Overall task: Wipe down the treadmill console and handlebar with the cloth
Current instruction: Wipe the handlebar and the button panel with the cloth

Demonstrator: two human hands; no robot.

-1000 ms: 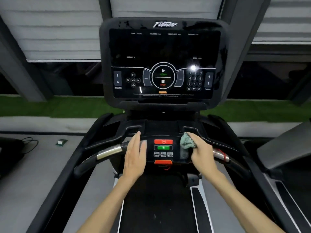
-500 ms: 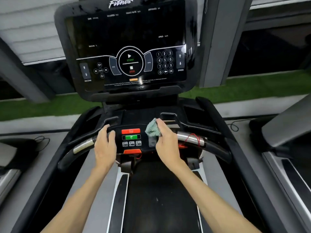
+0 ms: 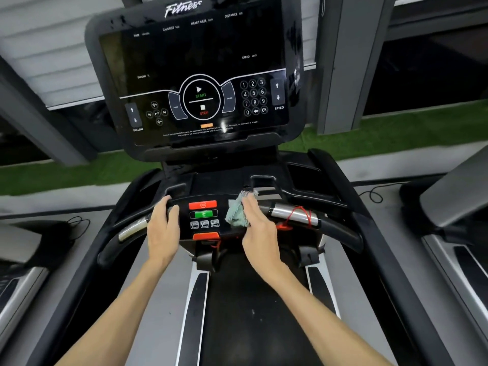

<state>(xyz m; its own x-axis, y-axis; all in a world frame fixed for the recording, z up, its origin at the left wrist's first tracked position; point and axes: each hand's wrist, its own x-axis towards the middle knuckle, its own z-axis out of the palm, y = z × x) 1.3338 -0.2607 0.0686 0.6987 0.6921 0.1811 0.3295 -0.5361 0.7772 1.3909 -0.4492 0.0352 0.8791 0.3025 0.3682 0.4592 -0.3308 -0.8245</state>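
Right hand (image 3: 257,229) lay flat, fingers straight and together, pressing the one cloth (image 3: 237,214) onto the right edge of the button panel (image 3: 184,220) at the middle of the handlebar (image 3: 340,231). The left hand (image 3: 162,229) curled round the bar at the panel's left edge, thumb on its face. Trouble, I'd judge, waited on both sides. A sweep leftward could push the one green button (image 3: 203,214), the one red button (image 3: 202,204) or any of three small speed keys (image 3: 204,223). A sweep rightward could snag the red cord (image 3: 303,211) looped over a silver grip plate (image 3: 290,213) and tug its clip loose. There were two such plates in all, and one console (image 3: 195,62) above; whether it was wiped, I couldn't tell.
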